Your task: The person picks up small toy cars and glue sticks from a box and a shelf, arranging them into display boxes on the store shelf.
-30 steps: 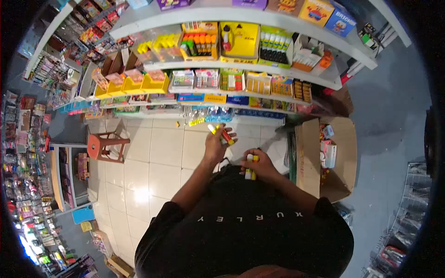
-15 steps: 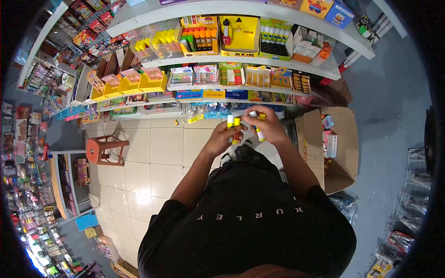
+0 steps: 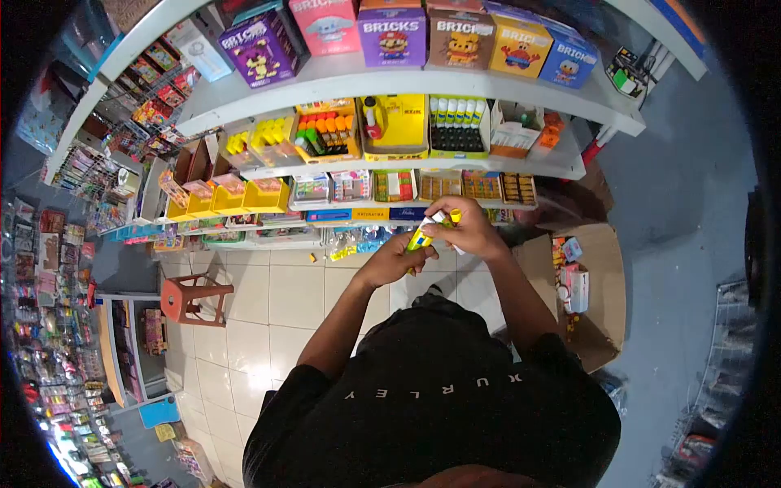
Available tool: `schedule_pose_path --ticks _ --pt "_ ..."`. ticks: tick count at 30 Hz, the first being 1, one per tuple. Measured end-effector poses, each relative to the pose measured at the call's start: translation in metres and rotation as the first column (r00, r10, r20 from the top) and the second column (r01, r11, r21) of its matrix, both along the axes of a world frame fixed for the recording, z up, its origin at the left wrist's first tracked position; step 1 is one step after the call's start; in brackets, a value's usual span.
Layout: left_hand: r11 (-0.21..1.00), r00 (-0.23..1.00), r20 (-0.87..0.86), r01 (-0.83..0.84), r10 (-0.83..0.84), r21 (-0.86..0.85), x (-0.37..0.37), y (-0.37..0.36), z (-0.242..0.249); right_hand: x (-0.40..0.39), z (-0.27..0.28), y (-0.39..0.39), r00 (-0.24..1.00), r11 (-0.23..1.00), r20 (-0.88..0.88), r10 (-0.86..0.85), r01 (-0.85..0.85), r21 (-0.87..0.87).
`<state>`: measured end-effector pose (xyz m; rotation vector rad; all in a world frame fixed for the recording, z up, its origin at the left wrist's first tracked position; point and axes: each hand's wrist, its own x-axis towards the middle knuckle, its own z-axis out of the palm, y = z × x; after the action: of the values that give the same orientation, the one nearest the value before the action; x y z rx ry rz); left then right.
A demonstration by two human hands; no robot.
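Note:
Both my hands are raised together in front of the shelves. My left hand [image 3: 393, 259] grips a small yellow and white glue stick [image 3: 420, 238]. My right hand [image 3: 469, 232] closes on other glue sticks [image 3: 446, 218] with white bodies and yellow caps, touching the left hand's stick. Directly beyond them, the middle shelf [image 3: 415, 167] carries a yellow display box [image 3: 396, 126] and a box of white-capped tubes [image 3: 456, 128]. How many sticks each hand holds is unclear.
Boxes marked BRICKS [image 3: 392, 37] line the top shelf. An open cardboard box [image 3: 598, 285] with small packs stands on the floor to the right. An orange stool [image 3: 189, 298] stands on the tiled floor at left. Packed racks [image 3: 49, 268] fill the far left.
My hands rose from near my waist up toward the shelves and came together. The view tilted upward, bringing the top shelf of BRICKS boxes into sight.

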<state>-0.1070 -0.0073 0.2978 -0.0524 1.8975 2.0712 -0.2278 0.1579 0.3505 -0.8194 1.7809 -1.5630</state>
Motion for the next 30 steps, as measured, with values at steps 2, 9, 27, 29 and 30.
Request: schedule_pose_path --ticks 2,9,27,29,30 --pt "0.996 0.996 0.008 -0.090 0.090 -0.009 -0.016 0.009 0.010 -0.027 -0.002 0.005 0.994 0.999 -0.097 -0.048 0.050 0.010" --pt "0.917 0.967 -0.209 -0.213 0.147 -0.337 -0.066 0.016 0.005 -0.107 0.019 -0.007 0.712 0.903 -0.574 -0.404 0.410 -0.128" --pt "0.705 0.941 -0.330 -0.182 -0.079 -0.686 -0.135 -0.005 0.010 -0.163 -0.003 -0.083 0.458 0.881 -0.836 -0.302 0.469 -0.061" --pt "0.697 0.944 -0.315 -0.161 -0.097 -0.698 -0.135 -0.007 0.011 -0.166 -0.002 -0.081 0.440 0.894 -0.849 -0.293 0.441 -0.080" --pt "0.694 0.946 -0.306 -0.151 -0.105 -0.704 -0.135 -0.007 0.013 -0.168 -0.001 -0.081 0.424 0.905 -0.860 -0.284 0.416 -0.093"
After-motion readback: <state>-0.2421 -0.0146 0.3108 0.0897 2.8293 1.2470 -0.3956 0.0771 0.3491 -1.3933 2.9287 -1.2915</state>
